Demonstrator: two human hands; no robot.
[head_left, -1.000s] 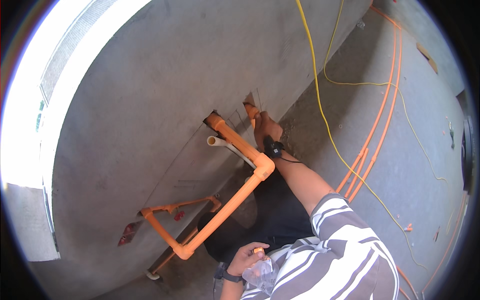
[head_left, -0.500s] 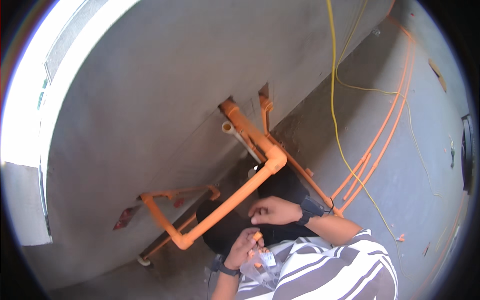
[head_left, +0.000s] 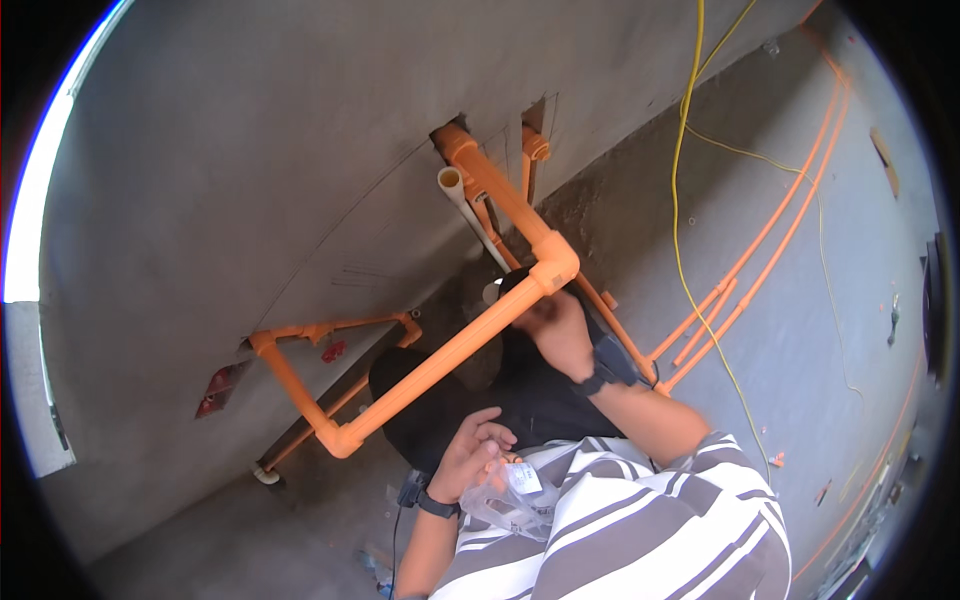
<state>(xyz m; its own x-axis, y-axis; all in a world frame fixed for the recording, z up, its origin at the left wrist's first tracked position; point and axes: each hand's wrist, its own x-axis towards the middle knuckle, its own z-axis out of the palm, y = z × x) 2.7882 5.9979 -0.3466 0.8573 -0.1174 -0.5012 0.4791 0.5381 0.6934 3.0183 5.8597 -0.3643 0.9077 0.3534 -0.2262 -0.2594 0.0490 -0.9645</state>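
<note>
A clear plastic bag (head_left: 500, 505) with a white label and orange pieces (head_left: 497, 468) inside hangs from my left hand (head_left: 468, 462). That hand's lower fingers curl at the bag's mouth, while its forefinger is raised. My right hand (head_left: 562, 335) reaches up just behind and below the orange elbow fitting (head_left: 556, 262). Its fingertips are dark, blurred and partly hidden by the thick orange pipe (head_left: 450, 365), so whatever they hold cannot be made out. The pipe runs from that elbow down to a second elbow (head_left: 340, 440) at the lower left.
A white pipe (head_left: 470, 217) with an open end leans beside the orange pipes leaving the grey wall (head_left: 260, 150). More orange pipes (head_left: 765, 235) lie along the floor at right, crossed by a yellow cable (head_left: 678, 220). Small red valve handle (head_left: 334, 352) low on the wall.
My right hand has moved up and forward, from above the bag to behind the elbow. The orange fitting pinched in my left fingers no longer shows there. The view has shifted slightly.
</note>
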